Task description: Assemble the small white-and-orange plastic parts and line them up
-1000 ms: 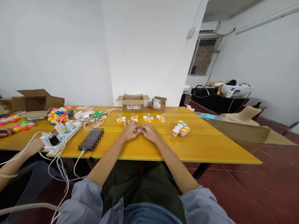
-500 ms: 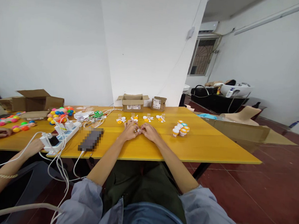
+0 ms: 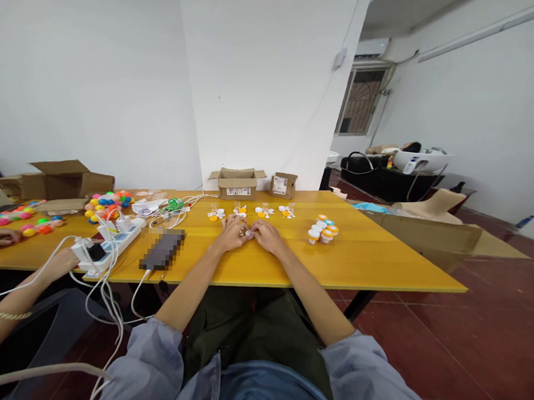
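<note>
My left hand (image 3: 232, 235) and my right hand (image 3: 267, 236) meet over the table, fingertips almost touching. Pinched between them is a small whitish, see-through piece (image 3: 248, 233), mostly covered by the fingers; its kind is too small to make out. Just beyond the hands stands a row of small clear cups (image 3: 265, 206), with orange discs (image 3: 213, 218), white lids (image 3: 220, 212) and tiny white parts around them. To the right of my right hand, several small tubs with white labels (image 3: 325, 236) and orange, white or blue lids are grouped together.
Two cardboard boxes (image 3: 237, 183) (image 3: 283, 186) stand at the wall. Left of my arm lie a blurred-out dark phone (image 3: 162, 249) and a white power strip (image 3: 112, 248) with loose cables. A co-worker's hand (image 3: 62, 262) rests beside it, near colourful balls (image 3: 108, 205).
Both hands stay in the same place. The fingers shift very slightly around the small piece; nothing else visibly moves.
</note>
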Motion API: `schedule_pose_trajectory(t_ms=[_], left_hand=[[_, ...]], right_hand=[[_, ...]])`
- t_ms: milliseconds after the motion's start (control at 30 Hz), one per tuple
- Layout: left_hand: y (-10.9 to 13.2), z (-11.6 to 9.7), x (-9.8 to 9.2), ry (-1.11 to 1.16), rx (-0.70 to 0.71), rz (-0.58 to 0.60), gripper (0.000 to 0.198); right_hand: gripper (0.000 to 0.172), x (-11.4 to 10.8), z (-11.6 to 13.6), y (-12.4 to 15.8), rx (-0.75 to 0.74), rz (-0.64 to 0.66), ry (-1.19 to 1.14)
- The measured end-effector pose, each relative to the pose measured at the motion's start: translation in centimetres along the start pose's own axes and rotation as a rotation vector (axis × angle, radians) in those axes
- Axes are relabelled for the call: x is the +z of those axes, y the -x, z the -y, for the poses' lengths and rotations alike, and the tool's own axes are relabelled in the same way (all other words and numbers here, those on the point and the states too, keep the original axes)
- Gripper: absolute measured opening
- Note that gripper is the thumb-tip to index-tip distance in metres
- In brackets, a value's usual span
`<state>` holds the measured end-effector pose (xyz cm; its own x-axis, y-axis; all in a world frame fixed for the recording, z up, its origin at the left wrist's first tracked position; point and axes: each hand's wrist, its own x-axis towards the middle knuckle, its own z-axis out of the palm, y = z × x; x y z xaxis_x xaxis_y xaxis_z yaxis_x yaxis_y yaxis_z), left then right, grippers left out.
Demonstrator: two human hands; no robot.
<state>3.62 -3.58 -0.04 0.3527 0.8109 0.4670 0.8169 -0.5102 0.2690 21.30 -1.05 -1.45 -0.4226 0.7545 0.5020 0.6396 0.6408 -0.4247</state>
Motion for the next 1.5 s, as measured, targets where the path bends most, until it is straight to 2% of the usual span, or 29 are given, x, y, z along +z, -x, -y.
schedule_pose_trajectory(t_ms=[500, 700, 900, 1067, 1500], left_hand=[[-0.08, -0.13, -0.06, -0.002, -0.002, 0.005, 0.016], [-0.12, -0.02, 0.04, 0.001, -0.003, 0.0, 0.016], [-0.07, 0.28, 0.18, -0.001, 0.015, -0.005, 0.019], [-0.04, 0.5, 0.34, -0.008, 0.021, -0.015, 0.019], [-0.15, 0.71, 0.49, 0.006, 0.034, -0.028, 0.017]], right_hand=[[0.016, -0.03, -0.11, 0.15, -0.079, 0.016, 0.112], [0.012, 0.04, -0.14, 0.22, -0.02, -0.004, 0.074], [0.011, 0.02, -0.33, 0.23, -0.088, -0.005, 0.041], [0.01, 0.15, -0.37, 0.17, -0.066, -0.018, 0.025], [0.019, -0.29, 0.09, -0.3, 0.003, 0.049, -0.172]])
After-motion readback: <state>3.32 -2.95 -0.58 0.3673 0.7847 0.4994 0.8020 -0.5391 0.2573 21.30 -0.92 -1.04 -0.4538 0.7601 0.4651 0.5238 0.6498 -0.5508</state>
